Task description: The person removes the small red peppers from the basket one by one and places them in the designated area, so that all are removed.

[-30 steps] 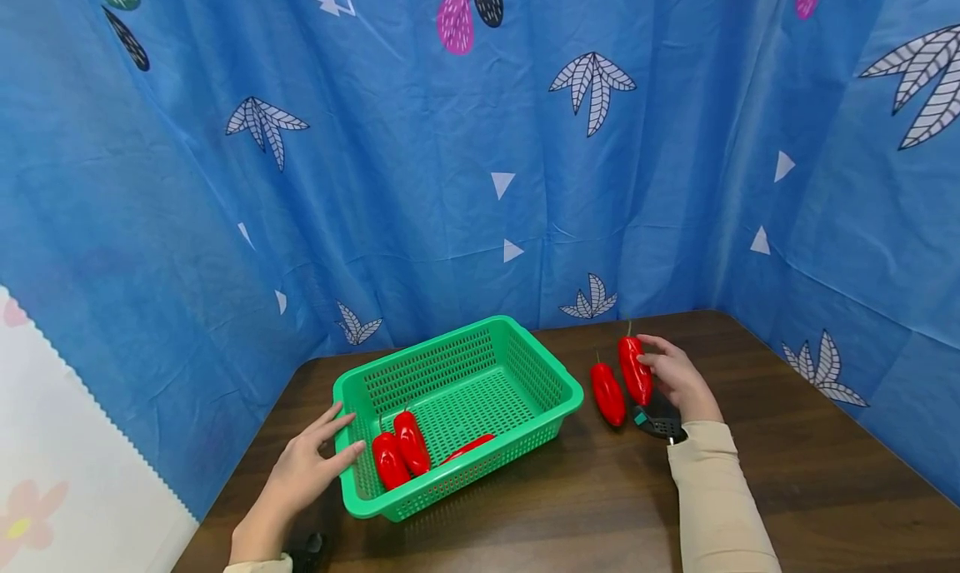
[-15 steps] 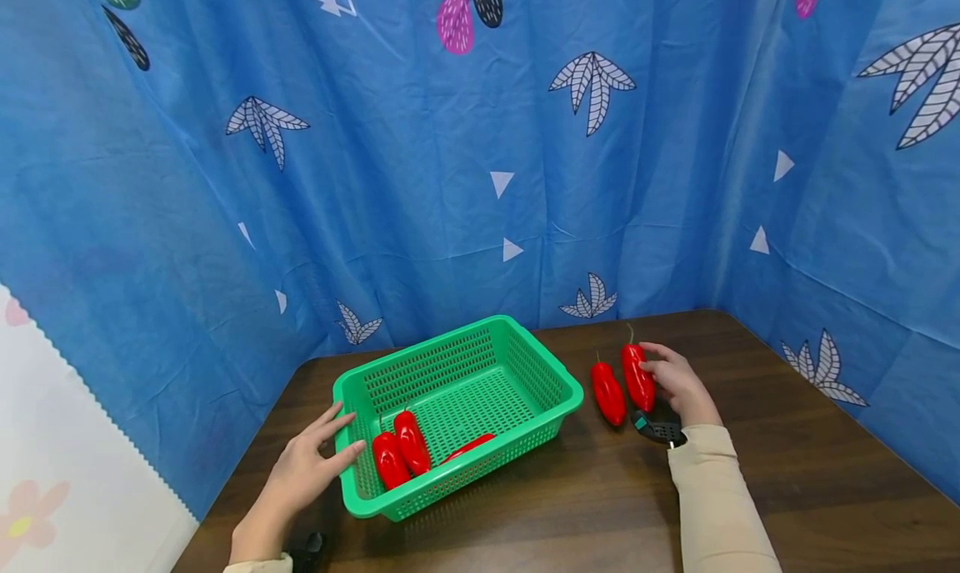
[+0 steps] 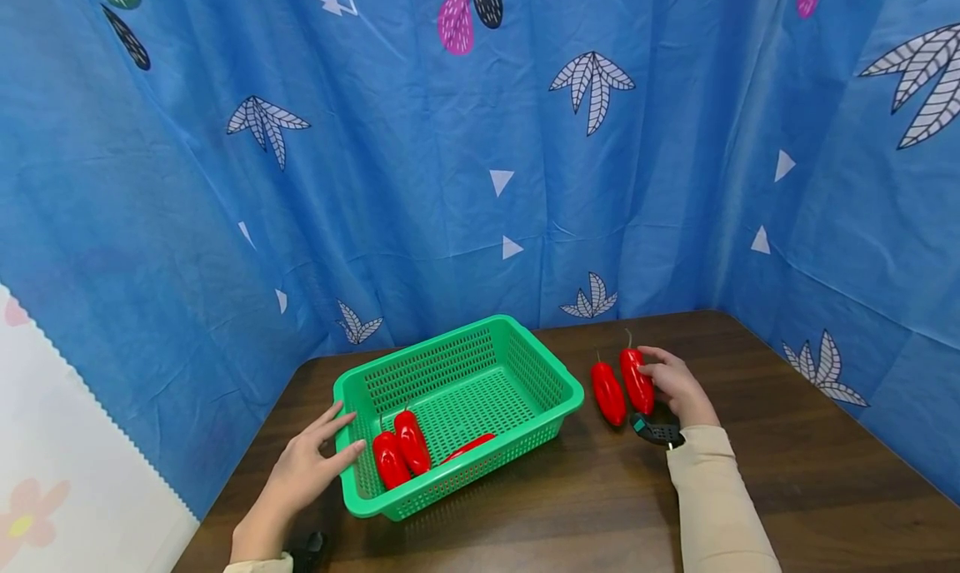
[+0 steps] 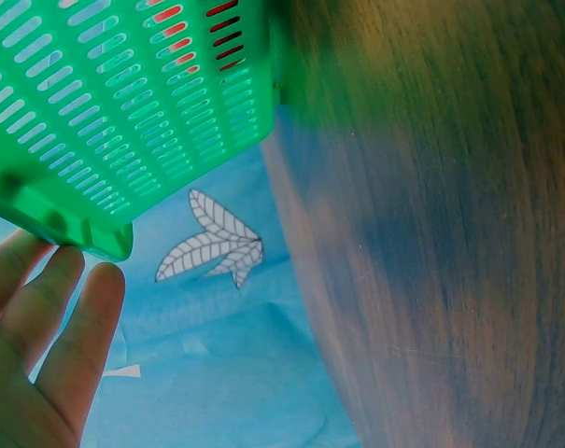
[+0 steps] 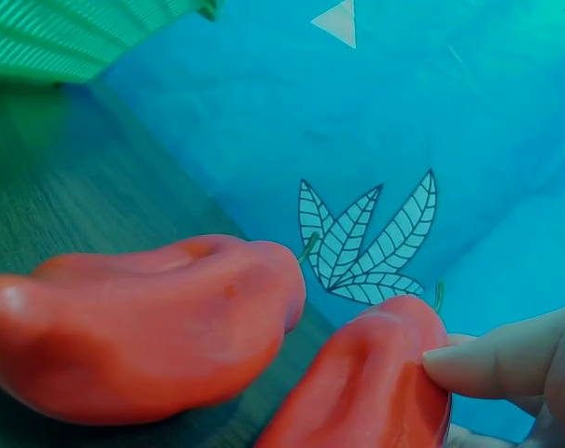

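Observation:
At the right of the head view my right hand (image 3: 678,386) pinches a red chili pepper (image 3: 636,381), its stem pointing away from me. The right wrist view shows the thumb (image 5: 483,359) on the side of that pepper (image 5: 361,373). Just left of it a second red chili pepper (image 3: 608,394) lies on the table. My left hand (image 3: 303,460) touches the left end of a green plastic basket (image 3: 480,465), fingers extended at the rim. Inside the basket are three red peppers: two side by side (image 3: 412,442) at the left and one (image 3: 468,447) partly hidden by the front wall.
The dark wooden table (image 3: 570,506) ends at the back against a blue patterned curtain (image 3: 420,181), which also runs along the right side. A pale flowered cloth (image 3: 67,440) hangs at the left. A black strap device (image 3: 656,430) is on my right wrist.
My right hand and the pepper in it have come slightly toward me, and the fingers sit closer on the pepper. The left hand and basket have stayed in place.

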### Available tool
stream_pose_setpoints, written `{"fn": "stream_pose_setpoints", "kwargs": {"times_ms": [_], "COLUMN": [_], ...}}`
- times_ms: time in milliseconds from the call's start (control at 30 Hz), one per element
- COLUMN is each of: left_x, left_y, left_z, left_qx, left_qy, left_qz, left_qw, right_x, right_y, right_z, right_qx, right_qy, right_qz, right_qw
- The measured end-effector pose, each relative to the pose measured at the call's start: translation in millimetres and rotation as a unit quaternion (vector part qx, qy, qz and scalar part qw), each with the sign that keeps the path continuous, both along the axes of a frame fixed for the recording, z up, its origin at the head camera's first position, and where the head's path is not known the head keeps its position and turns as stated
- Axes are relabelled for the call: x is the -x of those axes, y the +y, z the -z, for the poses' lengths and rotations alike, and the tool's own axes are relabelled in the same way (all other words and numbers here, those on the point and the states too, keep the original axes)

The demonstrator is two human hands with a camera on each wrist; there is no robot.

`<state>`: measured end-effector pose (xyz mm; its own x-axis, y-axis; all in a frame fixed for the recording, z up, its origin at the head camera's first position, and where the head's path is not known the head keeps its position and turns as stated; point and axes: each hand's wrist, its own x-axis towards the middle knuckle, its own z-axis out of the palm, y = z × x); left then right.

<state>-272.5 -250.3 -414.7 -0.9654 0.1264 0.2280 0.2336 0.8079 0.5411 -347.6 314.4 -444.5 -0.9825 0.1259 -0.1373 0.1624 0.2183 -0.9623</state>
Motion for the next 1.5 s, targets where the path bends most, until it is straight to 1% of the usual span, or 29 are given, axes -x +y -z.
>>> {"fn": "stream_pose_setpoints", "kwargs": {"times_ms": [367,700,1133,1500], "left_x": [0.6,0.4,1.4,-0.3], "left_y": [-0.4,-0.7,-1.0,0.3], "left_z": [-0.1,0.2,-0.4,-2.1], "left_qx": [0.0,0.001,0.008,0.001], "left_qy": [0.002,0.002,0.016,0.004], "left_qz": [0.0,0.002,0.002,0.002], "left_qw": [1.0,1.0,0.9998,1.0], "right_x": [-0.1,1.6,3.3,3.2], "right_y": [-1.8,-4.8,-7.1,-8.2], "right_z": [1.4,1.3,2.0,1.2], "right_qx": [-0.017,-0.036,-0.051,-0.071], "right_qy": [0.001,-0.007,-0.008,-0.023], "right_qz": [0.002,0.001,-0.008,-0.011], "right_qw": [1.0,0.999,0.999,0.997]}}
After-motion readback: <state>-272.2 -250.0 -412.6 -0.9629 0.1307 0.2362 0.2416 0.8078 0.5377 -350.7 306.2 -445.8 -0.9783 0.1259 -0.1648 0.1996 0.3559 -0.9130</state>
